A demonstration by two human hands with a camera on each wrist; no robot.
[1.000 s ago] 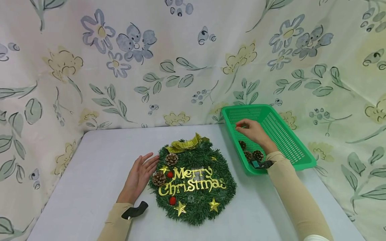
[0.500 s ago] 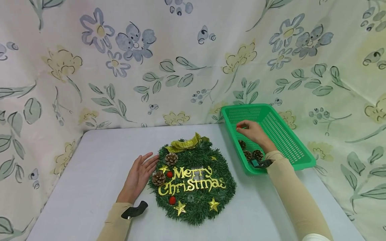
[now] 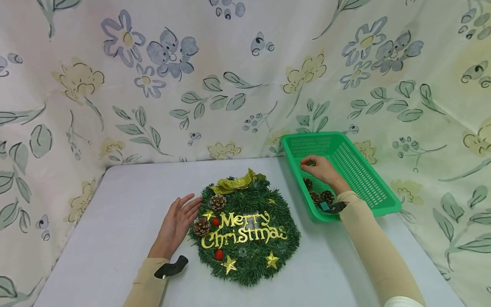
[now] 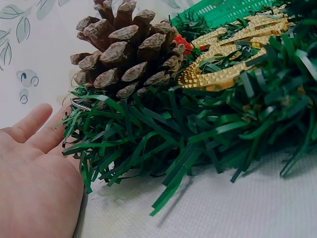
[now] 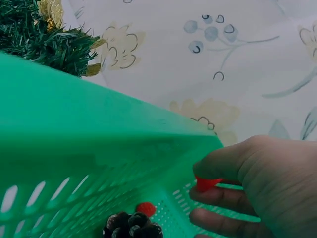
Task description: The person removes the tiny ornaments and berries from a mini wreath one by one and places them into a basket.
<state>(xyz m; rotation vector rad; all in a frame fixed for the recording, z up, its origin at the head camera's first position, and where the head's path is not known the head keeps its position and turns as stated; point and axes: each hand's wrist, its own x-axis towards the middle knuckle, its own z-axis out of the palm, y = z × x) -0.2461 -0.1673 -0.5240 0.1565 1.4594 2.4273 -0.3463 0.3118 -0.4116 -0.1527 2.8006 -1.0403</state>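
My right hand (image 3: 325,171) is inside the green basket, pinching a small red ball (image 5: 207,184) between thumb and fingers, near the basket's left wall. Below it in the right wrist view lie another red ball (image 5: 145,208) and a pinecone (image 5: 132,228). On the table, the green wreath (image 3: 281,200) carries gold "Merry Christmas" lettering (image 3: 245,236), gold stars, red balls and two pinecones along its left side. My left hand (image 3: 177,226) lies beside the wreath with fingers extended, fingertips right at its left edge. One wreath pinecone (image 4: 129,54) stands large in the left wrist view.
The green basket (image 3: 370,177) stands at the back right, its perforated walls rising around my right hand. Several pinecones (image 3: 327,196) lie at its near left end. A gold ribbon bow (image 3: 234,184) tops the wreath. Behind the white table (image 3: 115,238) hangs a floral cloth (image 3: 230,51).
My right hand has lowered very slightly inside the basket, still holding the red ball. The left hand and the wreath stay in place.
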